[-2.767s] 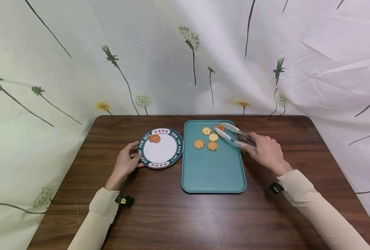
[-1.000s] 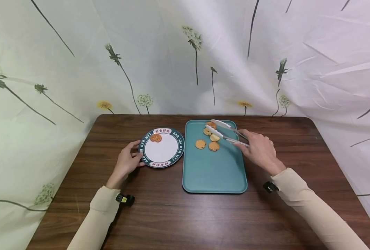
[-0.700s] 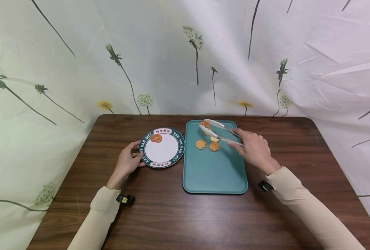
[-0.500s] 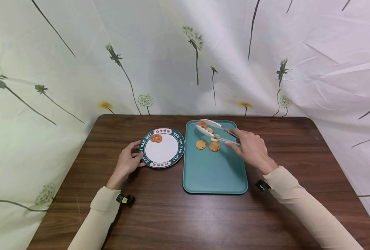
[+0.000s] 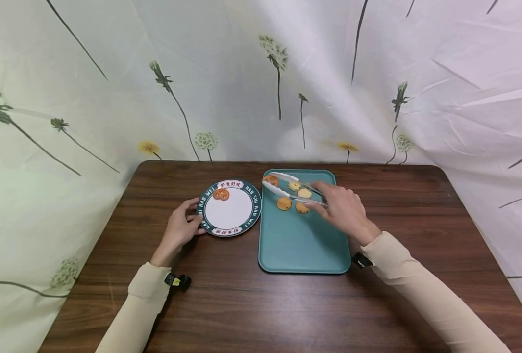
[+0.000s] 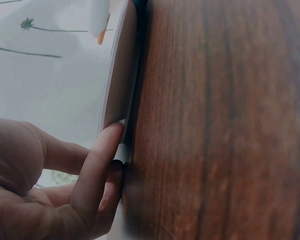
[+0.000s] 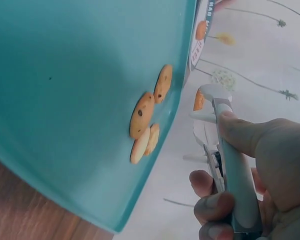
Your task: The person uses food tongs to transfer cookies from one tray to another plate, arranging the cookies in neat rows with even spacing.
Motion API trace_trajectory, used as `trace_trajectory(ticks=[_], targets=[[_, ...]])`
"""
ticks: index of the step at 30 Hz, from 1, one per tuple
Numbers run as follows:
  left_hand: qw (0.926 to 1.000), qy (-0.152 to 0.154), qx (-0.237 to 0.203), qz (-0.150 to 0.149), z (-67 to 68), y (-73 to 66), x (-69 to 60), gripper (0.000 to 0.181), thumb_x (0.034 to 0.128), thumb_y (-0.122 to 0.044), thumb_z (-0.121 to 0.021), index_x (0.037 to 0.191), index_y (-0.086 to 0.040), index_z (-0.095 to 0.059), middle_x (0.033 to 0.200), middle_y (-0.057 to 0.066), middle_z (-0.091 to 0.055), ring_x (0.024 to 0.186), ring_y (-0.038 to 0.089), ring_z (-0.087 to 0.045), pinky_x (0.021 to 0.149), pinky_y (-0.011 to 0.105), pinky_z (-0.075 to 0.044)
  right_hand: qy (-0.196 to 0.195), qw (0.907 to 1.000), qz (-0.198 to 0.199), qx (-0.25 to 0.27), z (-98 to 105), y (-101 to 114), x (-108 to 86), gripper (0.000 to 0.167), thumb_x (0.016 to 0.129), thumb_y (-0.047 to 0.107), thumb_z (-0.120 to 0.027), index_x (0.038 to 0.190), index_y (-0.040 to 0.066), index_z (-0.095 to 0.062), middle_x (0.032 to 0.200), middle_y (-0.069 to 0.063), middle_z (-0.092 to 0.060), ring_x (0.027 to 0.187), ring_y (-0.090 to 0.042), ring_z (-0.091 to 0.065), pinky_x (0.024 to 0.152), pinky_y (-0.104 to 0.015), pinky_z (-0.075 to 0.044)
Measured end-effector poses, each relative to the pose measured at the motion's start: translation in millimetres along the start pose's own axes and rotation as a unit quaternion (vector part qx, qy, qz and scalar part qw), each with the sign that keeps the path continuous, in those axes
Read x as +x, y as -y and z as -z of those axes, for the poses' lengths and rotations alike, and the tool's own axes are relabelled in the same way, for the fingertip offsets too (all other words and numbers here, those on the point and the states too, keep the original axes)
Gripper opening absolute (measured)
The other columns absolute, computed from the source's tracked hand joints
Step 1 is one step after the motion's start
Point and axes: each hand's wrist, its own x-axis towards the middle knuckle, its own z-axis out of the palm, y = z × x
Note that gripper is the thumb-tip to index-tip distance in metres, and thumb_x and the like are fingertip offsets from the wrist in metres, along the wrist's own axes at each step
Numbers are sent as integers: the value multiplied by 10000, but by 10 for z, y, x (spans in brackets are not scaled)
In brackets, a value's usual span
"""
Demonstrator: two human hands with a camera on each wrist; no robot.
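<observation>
My right hand [image 5: 341, 211] grips metal tongs [image 5: 287, 196] with white tips over the tray's far left corner. A brown pretzel [image 5: 270, 181] sits between the tong tips; the right wrist view shows the pretzel [image 7: 198, 100] raised clear of the tray. My left hand [image 5: 182, 226] holds the left rim of a white plate [image 5: 227, 215] with a dark green patterned border. In the left wrist view, fingertips [image 6: 112, 135] touch the plate's edge from below. One pretzel [image 5: 221, 194] lies near the plate's far left side.
A teal tray [image 5: 305, 245] lies right of the plate, their edges close together. On it are a scalloped cookie [image 5: 294, 186], a plain round cookie [image 5: 304, 193] and two chip-dotted cookies [image 5: 284, 204]. The brown wooden table [image 5: 243, 309] meets a flower-print curtain [image 5: 234, 88] behind.
The tongs have picked up the pretzel from the tray's far right and carried it left, across the other cookies, to the tray's left edge. The left hand stays on the plate.
</observation>
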Motion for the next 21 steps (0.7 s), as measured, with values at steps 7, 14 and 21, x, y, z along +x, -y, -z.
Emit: trace_trajectory(ticks=[7, 14, 21], targets=[[10000, 9, 11, 19, -1, -10, -7, 590, 1064, -39, -502, 1625, -65, -321, 1577, 259, -380, 1259, 389, -599, 750, 235, -680, 177, 9998, 109, -66, -44, 102, 44, 578, 955, 496, -720, 1449, 219, -603, 1048, -86, -763, 480, -161, -487, 326, -266, -297], [10000, -13, -8, -19, -9, 7, -6, 591, 1064, -34, -498, 1626, -56, -315, 1571, 269, -378, 1252, 400, -602, 754, 244, -683, 245, 9991, 302, -163, -91, 168, 71, 548, 968, 488, -708, 1434, 219, -604, 1108, -94, -766, 507, -168, -512, 335, -270, -333], [10000, -24, 0, -66, -6, 15, -6, 586, 1068, -36, -492, 1627, -60, -316, 1560, 270, -383, 1246, 400, -602, 762, 246, -683, 263, 9986, 410, -186, -150, 223, 115, 524, 979, 482, -697, 1427, 223, -615, 911, -38, -713, 529, -161, -492, 352, -243, -307]])
